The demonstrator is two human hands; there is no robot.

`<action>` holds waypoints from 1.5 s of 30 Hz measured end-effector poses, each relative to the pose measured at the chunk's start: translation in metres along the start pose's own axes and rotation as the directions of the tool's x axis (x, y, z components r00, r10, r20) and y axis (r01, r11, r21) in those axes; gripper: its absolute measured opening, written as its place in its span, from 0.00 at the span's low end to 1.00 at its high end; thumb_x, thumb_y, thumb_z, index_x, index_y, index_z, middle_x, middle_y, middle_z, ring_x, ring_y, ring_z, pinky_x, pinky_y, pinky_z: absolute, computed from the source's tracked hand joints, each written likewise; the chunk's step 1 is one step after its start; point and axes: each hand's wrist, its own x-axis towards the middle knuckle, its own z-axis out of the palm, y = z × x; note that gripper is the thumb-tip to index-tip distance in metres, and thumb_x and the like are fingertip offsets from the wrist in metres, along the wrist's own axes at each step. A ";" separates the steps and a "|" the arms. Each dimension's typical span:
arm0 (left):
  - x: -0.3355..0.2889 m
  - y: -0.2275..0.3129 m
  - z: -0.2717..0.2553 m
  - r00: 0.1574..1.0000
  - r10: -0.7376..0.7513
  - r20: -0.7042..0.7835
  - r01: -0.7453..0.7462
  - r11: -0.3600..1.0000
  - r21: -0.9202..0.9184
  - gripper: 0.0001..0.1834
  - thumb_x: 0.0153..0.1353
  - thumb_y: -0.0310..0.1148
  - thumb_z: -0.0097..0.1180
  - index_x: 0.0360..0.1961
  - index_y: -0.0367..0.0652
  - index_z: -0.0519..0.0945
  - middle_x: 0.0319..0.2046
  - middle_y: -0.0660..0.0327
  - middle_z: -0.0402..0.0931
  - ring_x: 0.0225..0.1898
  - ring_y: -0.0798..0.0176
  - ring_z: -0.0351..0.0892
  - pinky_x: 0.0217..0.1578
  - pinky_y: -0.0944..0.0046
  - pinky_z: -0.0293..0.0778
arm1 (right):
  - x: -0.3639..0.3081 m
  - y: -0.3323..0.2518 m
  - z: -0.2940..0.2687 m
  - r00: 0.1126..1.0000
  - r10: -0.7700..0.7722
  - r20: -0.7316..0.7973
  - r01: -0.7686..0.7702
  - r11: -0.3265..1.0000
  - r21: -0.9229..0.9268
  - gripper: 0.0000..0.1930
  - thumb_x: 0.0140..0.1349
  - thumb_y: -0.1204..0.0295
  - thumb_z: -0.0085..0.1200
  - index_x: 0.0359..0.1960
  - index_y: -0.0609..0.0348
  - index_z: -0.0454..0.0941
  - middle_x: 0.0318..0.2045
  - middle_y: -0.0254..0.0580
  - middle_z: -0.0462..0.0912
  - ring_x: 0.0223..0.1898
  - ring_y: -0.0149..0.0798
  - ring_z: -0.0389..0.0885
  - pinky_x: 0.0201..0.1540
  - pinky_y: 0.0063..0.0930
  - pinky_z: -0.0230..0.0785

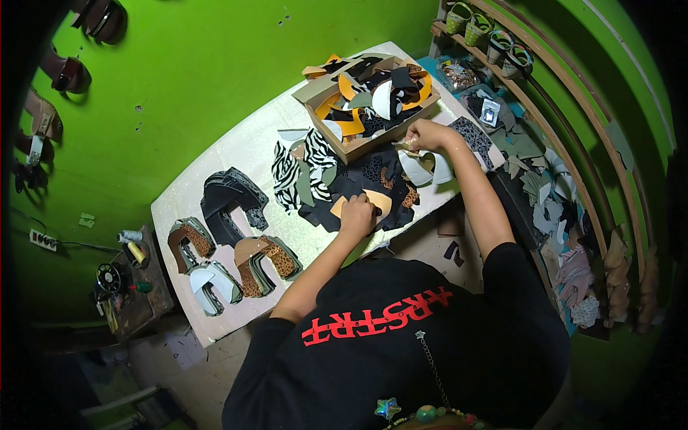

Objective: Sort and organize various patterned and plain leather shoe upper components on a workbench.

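Note:
On the white table, my left hand (357, 215) is closed on a tan cut material piece (375, 203) that lies over a pile of dark pieces (326, 215). Further right, beside the corner of an open cardboard box (373, 141), my right hand (428, 135) pinches a small pale piece (405, 145), partly hidden by the fingers. White curved pieces (428, 169) lie just below that hand. Black, orange, white and zebra-patterned cut pieces (383, 99) heap up in the box. Zebra-print pieces (287, 172) and olive ones lie left of the pile.
Stacks of curved cut pieces in black (223, 204), leopard print (269, 265) and white (213, 283) stand at the table's left. A small sewing-type machine (111, 276) is on a side bench. Shelves with small shoes (479, 30) and loose scraps (534, 175) line the right.

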 end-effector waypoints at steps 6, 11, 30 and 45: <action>0.004 -0.007 -0.013 0.995 -0.029 0.100 0.055 0.963 -0.266 0.10 0.39 0.38 0.61 0.22 0.46 0.78 0.27 0.60 0.75 0.33 0.56 0.74 0.32 0.57 0.68 | 0.015 -0.024 -0.025 0.958 -0.265 -0.113 0.286 0.834 0.472 0.14 0.50 0.75 0.56 0.39 0.66 0.73 0.26 0.40 0.80 0.30 0.27 0.77 0.33 0.20 0.68; 0.001 0.005 -0.018 0.955 -0.093 0.281 0.176 0.941 -0.289 0.16 0.40 0.45 0.62 0.27 0.46 0.77 0.27 0.61 0.78 0.34 0.55 0.76 0.33 0.54 0.65 | 0.047 -0.085 -0.032 0.943 -0.088 -0.321 0.315 0.550 0.773 0.13 0.56 0.75 0.51 0.42 0.68 0.71 0.29 0.39 0.78 0.30 0.27 0.76 0.34 0.17 0.69; 0.042 -0.041 -0.106 0.971 0.024 0.236 0.237 -0.024 -0.971 0.13 0.63 0.37 0.40 0.40 0.40 0.72 0.27 0.68 0.68 0.30 0.74 0.67 0.35 0.75 0.63 | 0.018 -0.068 0.034 0.830 -0.543 0.126 0.407 0.746 0.527 0.14 0.50 0.77 0.56 0.40 0.66 0.74 0.34 0.39 0.80 0.35 0.29 0.77 0.43 0.22 0.68; 0.021 -0.101 -0.073 0.717 -0.529 0.455 0.391 -0.235 -0.890 0.13 0.58 0.43 0.50 0.40 0.50 0.72 0.34 0.69 0.75 0.32 0.74 0.71 0.33 0.72 0.63 | 0.096 -0.040 0.051 0.504 0.095 -0.859 0.281 0.922 0.267 0.29 0.47 0.66 0.57 0.49 0.64 0.60 0.45 0.57 0.63 0.47 0.55 0.64 0.51 0.39 0.58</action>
